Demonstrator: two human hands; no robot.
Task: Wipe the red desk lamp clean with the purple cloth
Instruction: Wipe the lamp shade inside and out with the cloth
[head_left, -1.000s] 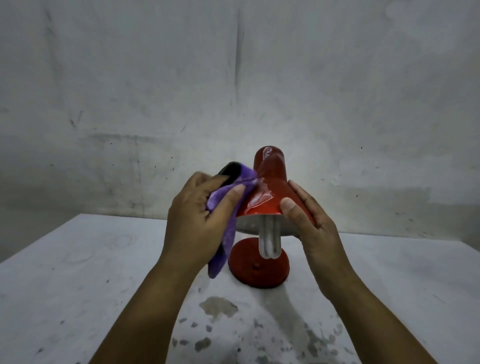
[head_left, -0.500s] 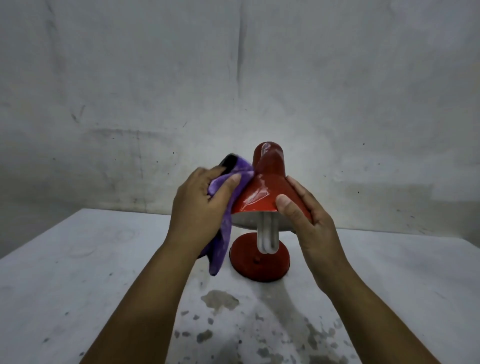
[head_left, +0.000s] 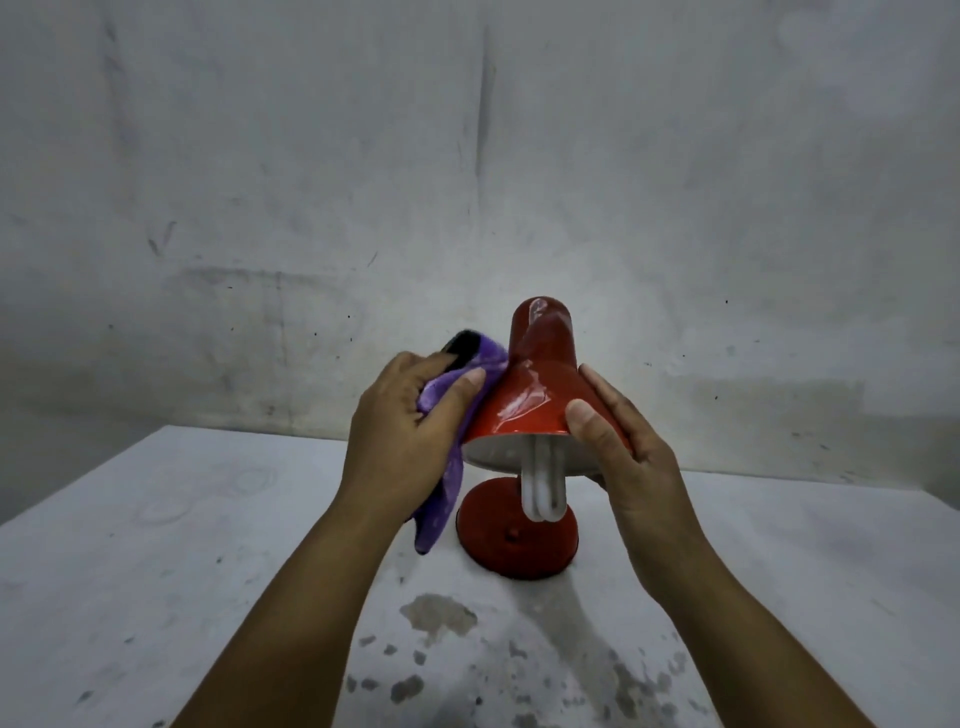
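The red desk lamp (head_left: 530, 395) stands on a white table, its glossy cone shade tilted toward me with a white coiled bulb (head_left: 543, 491) hanging below and a round red base (head_left: 514, 540) underneath. My left hand (head_left: 410, 436) grips the purple cloth (head_left: 452, 467) and presses it against the left side of the shade; the cloth's loose end hangs down beside the base. My right hand (head_left: 618, 441) clasps the right rim of the shade, thumb on the front. The lamp's neck is hidden behind the shade.
The white table (head_left: 156, 571) is stained, with dark blotches (head_left: 441, 618) in front of the lamp. A scuffed grey wall (head_left: 467, 182) rises just behind the table's far edge.
My left hand with the cloth has slid a little lower along the shade's left side. The right hand keeps its hold on the rim.
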